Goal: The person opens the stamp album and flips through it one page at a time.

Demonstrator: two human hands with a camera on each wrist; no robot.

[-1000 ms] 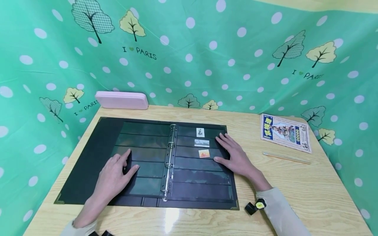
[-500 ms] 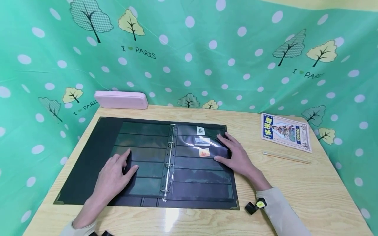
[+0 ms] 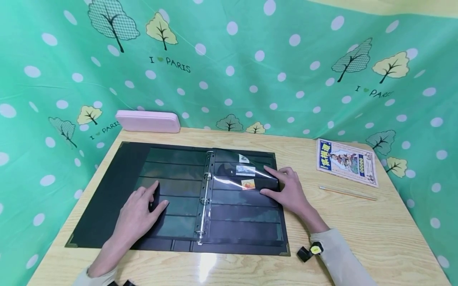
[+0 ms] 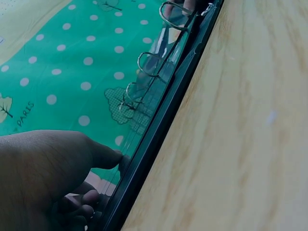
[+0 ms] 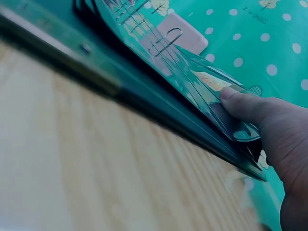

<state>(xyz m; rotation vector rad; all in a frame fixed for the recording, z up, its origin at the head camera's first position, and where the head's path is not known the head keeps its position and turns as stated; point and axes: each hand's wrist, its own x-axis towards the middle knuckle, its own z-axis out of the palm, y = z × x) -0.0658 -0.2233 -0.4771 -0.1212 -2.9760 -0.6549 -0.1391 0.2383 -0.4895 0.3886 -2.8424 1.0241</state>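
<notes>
1. the ring album [image 3: 103,186] is lying open and flat on the wooden table [image 3: 393,238], its black cover showing at the left; as a whole it is looking fairly heavy and stiff, so both hands under the covers would be suiting a lift best.
2. the left hand [image 3: 136,216] is resting on the left-hand page [image 3: 179,186] near its outer edge, thumb and forefinger spread apart, and it is gripping nothing.
3. a pink case [image 3: 148,121] is sitting behind the album, just in front of the green cloth [image 3: 200,99].
4. metal rings [image 3: 203,201] are running down the middle, holding the pages by their punched holes; a hard tug would probably be straining those holes.
5. three stamps [image 3: 245,171] are showing in the upper rows of the right-hand page [image 3: 243,230], one per row; being small and thin, they are probably creasing easily.
6. that page's upper part is bowing up and catching the light; it is looking light, bendy and rather slick, so the outer edge, clear of the stamps, is seeming the safest hold.
7. the right hand [image 3: 288,192] is pinching that outer edge, thumb and forefinger standing apart with the page bowing between them; how firmly, i cannot tell.
8. a booklet [image 3: 346,163] and a pencil [image 3: 347,193] are lying at the far right, well apart from the album.
</notes>
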